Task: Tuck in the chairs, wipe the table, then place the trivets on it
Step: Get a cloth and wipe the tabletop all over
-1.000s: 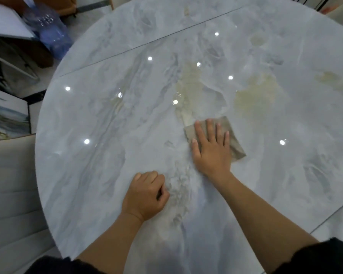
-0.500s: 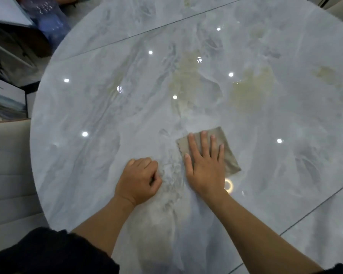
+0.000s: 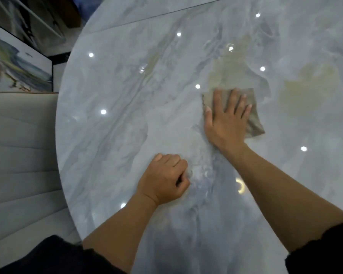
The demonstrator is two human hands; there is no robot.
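A round, glossy grey marble table (image 3: 111,135) fills most of the view. My right hand (image 3: 227,120) lies flat, fingers spread, pressing a small grey-brown cloth (image 3: 254,123) onto the tabletop near its middle. My left hand (image 3: 164,178) rests on the table nearer to me as a loose fist with nothing in it. Yellowish patches (image 3: 305,89) mark the marble just beyond and to the right of the cloth. No trivets are in view.
A pale padded chair back (image 3: 22,155) stands against the table's left edge. Behind it a framed picture (image 3: 18,66) leans at the far left. Dark furniture and a blue object sit beyond the table's far-left rim.
My right hand pulled the cloth toward me, then pushed it away again across the marble. My left fist stayed put. The view swung so the table sits further right.
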